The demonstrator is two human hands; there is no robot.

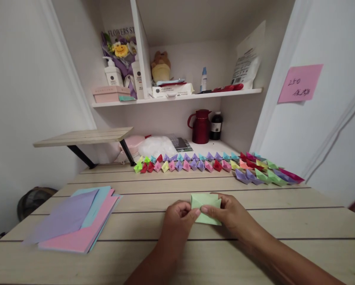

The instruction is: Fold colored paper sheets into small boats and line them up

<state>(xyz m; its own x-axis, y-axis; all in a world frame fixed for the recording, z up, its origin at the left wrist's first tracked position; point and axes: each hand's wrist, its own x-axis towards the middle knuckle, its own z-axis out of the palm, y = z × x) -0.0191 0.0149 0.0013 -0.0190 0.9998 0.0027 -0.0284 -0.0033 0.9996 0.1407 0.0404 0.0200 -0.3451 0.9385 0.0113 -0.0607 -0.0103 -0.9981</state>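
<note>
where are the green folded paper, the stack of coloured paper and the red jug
Green folded paper (206, 201): head view, on its upper part
Stack of coloured paper (69, 218): head view, on its purple top sheet
Red jug (200, 127): head view, middle of its body

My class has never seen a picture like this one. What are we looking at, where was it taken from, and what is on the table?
There is no machine here, just someone's two bare hands. The single picture comes from a camera worn on that person's head, looking forward and down. The left hand and the right hand together hold a folded piece of light green paper. On the table, to the left, lies a stack of coloured sheets; toward the back stand rows of small paper boats in many colours. Behind them is a red jug.
</note>
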